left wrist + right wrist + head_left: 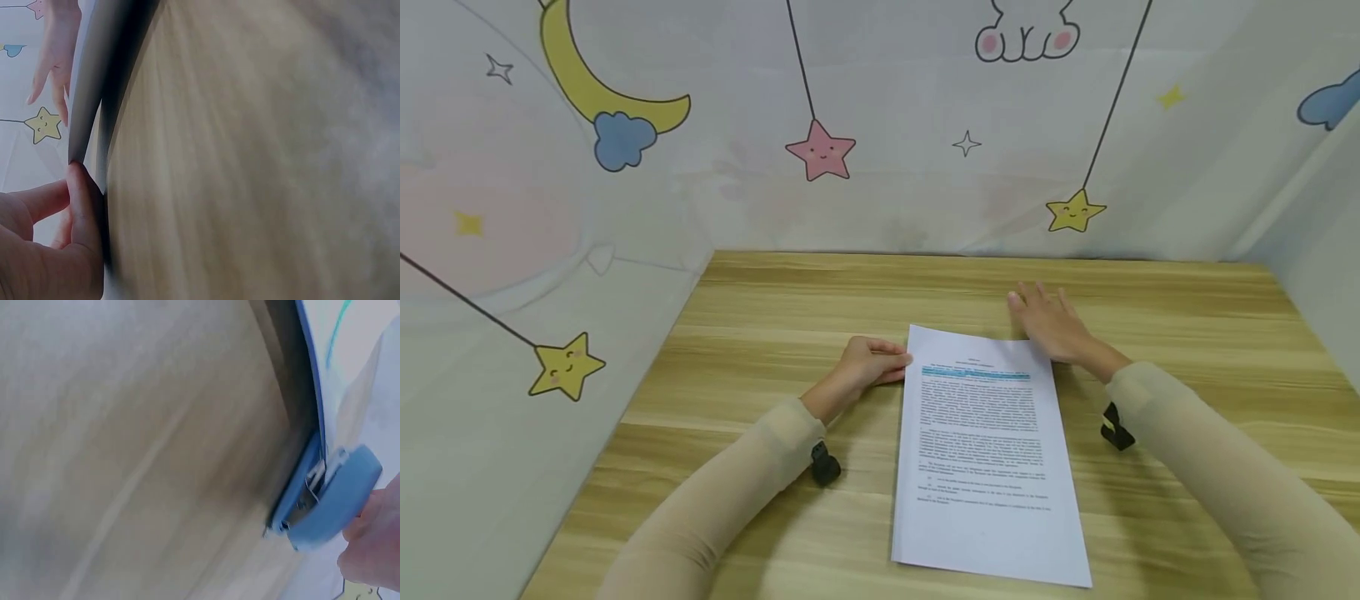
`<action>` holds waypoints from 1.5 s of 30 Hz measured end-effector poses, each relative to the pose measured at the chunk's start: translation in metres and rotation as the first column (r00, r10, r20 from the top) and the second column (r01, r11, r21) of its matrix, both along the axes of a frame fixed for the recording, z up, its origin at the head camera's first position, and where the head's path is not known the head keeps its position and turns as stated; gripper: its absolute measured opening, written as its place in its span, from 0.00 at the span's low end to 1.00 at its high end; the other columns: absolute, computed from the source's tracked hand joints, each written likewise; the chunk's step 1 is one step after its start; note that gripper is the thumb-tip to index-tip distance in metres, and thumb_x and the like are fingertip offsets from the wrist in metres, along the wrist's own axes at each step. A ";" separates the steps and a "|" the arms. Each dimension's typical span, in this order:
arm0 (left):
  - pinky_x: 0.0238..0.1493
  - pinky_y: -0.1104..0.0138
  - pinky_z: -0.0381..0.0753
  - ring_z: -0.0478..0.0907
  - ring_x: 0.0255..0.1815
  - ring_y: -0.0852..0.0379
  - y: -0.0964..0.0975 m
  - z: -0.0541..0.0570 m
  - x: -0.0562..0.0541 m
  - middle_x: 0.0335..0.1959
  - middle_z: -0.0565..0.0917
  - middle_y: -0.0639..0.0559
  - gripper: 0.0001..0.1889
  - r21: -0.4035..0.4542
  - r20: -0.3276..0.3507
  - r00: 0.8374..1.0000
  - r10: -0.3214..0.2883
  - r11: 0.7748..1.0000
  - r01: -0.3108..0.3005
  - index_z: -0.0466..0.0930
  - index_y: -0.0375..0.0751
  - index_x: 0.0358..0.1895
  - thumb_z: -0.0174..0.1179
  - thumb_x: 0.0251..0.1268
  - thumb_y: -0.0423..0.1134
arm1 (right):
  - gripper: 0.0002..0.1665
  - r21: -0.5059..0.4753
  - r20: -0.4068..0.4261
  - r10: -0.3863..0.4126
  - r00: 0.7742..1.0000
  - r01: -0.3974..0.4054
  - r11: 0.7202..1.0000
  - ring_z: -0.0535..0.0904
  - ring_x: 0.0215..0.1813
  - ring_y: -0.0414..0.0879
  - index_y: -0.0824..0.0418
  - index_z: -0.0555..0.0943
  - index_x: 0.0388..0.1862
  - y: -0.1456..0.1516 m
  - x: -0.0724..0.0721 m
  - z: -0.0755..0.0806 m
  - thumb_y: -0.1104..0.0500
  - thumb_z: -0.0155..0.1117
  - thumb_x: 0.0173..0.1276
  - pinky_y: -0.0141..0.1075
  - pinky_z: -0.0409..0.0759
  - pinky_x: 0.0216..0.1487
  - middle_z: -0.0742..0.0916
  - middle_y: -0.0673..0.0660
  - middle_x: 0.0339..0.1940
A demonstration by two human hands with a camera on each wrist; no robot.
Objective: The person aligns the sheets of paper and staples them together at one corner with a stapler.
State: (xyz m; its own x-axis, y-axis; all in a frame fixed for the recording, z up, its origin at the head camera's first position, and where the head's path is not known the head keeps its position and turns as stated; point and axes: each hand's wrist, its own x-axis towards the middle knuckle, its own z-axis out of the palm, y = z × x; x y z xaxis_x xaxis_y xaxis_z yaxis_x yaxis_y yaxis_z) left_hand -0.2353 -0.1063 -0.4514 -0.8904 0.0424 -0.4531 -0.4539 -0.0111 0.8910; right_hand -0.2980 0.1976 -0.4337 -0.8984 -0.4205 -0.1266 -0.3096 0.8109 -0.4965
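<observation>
A stack of printed paper sheets (981,542) lies on the wooden table, with blue-highlighted lines near its top. At the sheets' upper left edge, my left hand (868,362) pinches them between thumb and fingers. My right hand (1056,325) is over the upper right corner, palm down, fingers stretched out toward the wall. In the right wrist view, a blue stapler (340,500) has the sheets' edge between its arm and base. The right palm rests on the stapler's top. From the head, the stapler is hidden beneath that hand.
Light wood table (775,292) surrounds the paper. A white cloth wall (910,208) printed with stars and a moon stands along the back edge, and more cloth closes off both sides. Dark wrist straps (825,464) sit on both sleeves.
</observation>
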 end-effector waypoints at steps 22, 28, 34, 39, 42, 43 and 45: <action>0.39 0.68 0.87 0.85 0.29 0.58 0.001 0.003 0.001 0.39 0.86 0.38 0.11 -0.019 -0.014 1.000 -0.027 0.999 0.027 0.83 0.24 0.48 0.66 0.63 0.25 | 0.44 -0.136 0.069 0.086 0.994 -0.076 0.988 0.50 0.76 0.72 0.72 0.52 0.78 0.046 0.013 0.035 0.42 0.48 0.80 0.68 0.52 0.72 0.58 0.74 0.77; 0.38 0.68 0.87 0.85 0.29 0.58 0.000 0.003 0.001 0.39 0.86 0.39 0.11 -0.019 -0.011 1.000 -0.029 0.999 0.029 0.83 0.24 0.48 0.66 0.63 0.26 | 0.35 -0.130 0.001 0.098 0.995 -0.097 0.987 0.68 0.66 0.68 0.74 0.69 0.69 0.056 0.018 0.038 0.49 0.61 0.75 0.65 0.71 0.60 0.75 0.72 0.66; 0.36 0.69 0.87 0.85 0.28 0.59 0.002 0.003 0.001 0.38 0.86 0.40 0.11 -0.030 -0.009 1.000 -0.020 0.999 0.019 0.83 0.25 0.47 0.67 0.63 0.26 | 0.27 -0.095 -0.040 0.126 0.991 -0.129 0.987 0.77 0.53 0.60 0.74 0.79 0.57 0.064 0.022 0.037 0.56 0.72 0.67 0.52 0.80 0.47 0.84 0.69 0.54; 0.37 0.69 0.87 0.85 0.29 0.58 0.003 0.004 0.001 0.39 0.86 0.39 0.11 -0.042 -0.006 1.000 -0.011 0.999 0.011 0.83 0.26 0.47 0.67 0.63 0.26 | 0.22 -0.099 -0.053 0.153 0.987 -0.158 0.983 0.81 0.44 0.56 0.74 0.82 0.52 0.070 0.023 0.030 0.64 0.74 0.62 0.46 0.83 0.43 0.86 0.64 0.45; 0.38 0.68 0.87 0.85 0.30 0.58 0.003 0.004 0.002 0.39 0.86 0.39 0.11 -0.046 -0.006 1.000 -0.008 0.999 0.008 0.83 0.26 0.47 0.68 0.62 0.26 | 0.18 -0.099 -0.050 0.150 0.987 -0.154 0.983 0.82 0.42 0.53 0.73 0.83 0.49 0.072 0.024 0.025 0.65 0.74 0.61 0.43 0.83 0.41 0.87 0.60 0.42; 0.38 0.68 0.87 0.85 0.30 0.58 0.003 0.003 0.002 0.40 0.86 0.39 0.11 -0.049 -0.010 1.000 -0.009 0.999 0.009 0.83 0.26 0.47 0.68 0.62 0.26 | 0.17 -0.099 -0.046 0.142 0.989 -0.146 0.984 0.82 0.41 0.52 0.72 0.84 0.48 0.072 0.024 0.023 0.66 0.74 0.61 0.42 0.82 0.40 0.87 0.59 0.41; 0.38 0.68 0.87 0.85 0.30 0.58 0.003 0.003 0.002 0.40 0.86 0.39 0.11 -0.054 -0.017 1.000 -0.010 0.998 0.009 0.84 0.26 0.47 0.68 0.62 0.27 | 0.15 -0.097 -0.048 0.136 0.990 -0.140 0.985 0.81 0.40 0.50 0.71 0.84 0.46 0.073 0.024 0.021 0.66 0.74 0.61 0.39 0.82 0.39 0.87 0.58 0.40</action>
State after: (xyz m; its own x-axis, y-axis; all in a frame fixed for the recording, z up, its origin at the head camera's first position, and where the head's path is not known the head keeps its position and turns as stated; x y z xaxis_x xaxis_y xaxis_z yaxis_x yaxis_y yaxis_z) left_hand -0.2337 -0.1029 -0.4488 -0.8980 0.0268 -0.4392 -0.4380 0.0416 0.8980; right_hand -0.2739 0.2702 -0.4124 -0.8345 -0.5494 -0.0418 -0.4369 0.7060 -0.5574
